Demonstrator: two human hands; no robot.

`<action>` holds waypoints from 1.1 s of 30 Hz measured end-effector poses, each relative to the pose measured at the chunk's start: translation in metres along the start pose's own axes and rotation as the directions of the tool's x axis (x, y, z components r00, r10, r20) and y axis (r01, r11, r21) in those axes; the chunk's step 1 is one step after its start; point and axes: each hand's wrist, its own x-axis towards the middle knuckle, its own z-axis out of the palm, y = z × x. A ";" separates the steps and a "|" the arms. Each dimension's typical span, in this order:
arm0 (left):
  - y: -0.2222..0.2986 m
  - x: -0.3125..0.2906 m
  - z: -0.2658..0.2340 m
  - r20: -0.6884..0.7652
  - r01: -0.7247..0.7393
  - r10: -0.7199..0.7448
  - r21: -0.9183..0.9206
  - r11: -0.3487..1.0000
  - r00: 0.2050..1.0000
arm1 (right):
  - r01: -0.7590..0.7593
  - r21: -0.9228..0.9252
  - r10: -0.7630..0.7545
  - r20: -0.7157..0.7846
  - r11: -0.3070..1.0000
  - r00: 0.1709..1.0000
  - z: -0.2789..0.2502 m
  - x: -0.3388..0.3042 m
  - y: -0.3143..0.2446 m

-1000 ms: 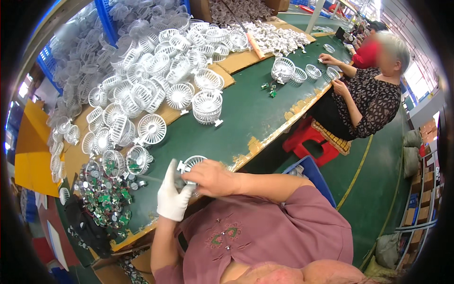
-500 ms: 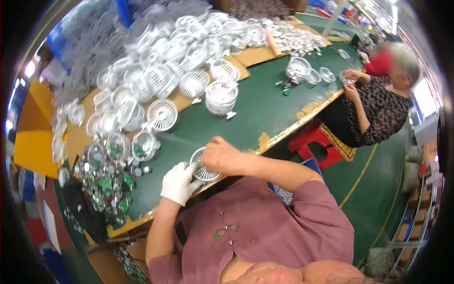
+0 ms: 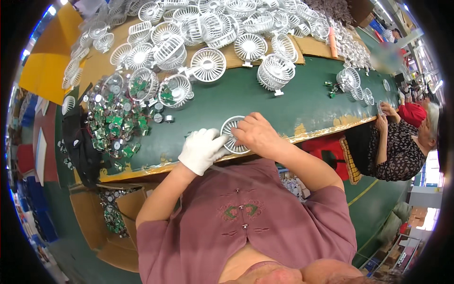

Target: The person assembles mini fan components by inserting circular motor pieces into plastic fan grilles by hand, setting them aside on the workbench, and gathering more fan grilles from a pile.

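Observation:
A round white plastic fan guard point(image 3: 229, 127) with radial slats is between my hands, above the front edge of the green table. In a white knitted glove, my left hand point(image 3: 203, 148) grips the guard's left rim between thumb and fingers. My bare right hand point(image 3: 259, 135) is closed over the right side, its bent fingers pressed on the slats. Whether a small part sits under those fingertips is hidden. Left of the glove lie a few small motors point(image 3: 163, 118) and a fan housing point(image 3: 175, 91) with a green circuit board inside.
Many white fan guards point(image 3: 208, 65) are heaped on cardboard along the back. A pile of circuit boards and motors point(image 3: 116, 120) lies at left. A stack of guards point(image 3: 275, 72) stands behind my right hand. At right a co-worker point(image 3: 402, 137) sits near a red stool point(image 3: 331, 150).
The view has shifted, so table and heaps appear turned and lower. Both hands stay on the fan guard; the right hand's fingers have moved lower over its slats.

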 end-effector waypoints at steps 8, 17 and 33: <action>-0.005 -0.004 0.009 -0.139 -0.052 0.053 0.014 0.999 0.989 | 0.008 -0.002 -0.008 0.106 1.000 0.994 -0.004 0.009 0.000; -0.004 -0.005 0.010 -0.114 -0.017 0.017 0.000 1.000 0.993 | -0.160 0.110 0.178 -0.174 0.981 0.969 0.006 -0.032 -0.031; -0.058 -0.028 -0.027 -0.321 0.481 -0.448 0.029 0.876 0.835 | -0.519 -0.345 0.384 -0.390 0.782 0.837 -0.021 -0.144 0.115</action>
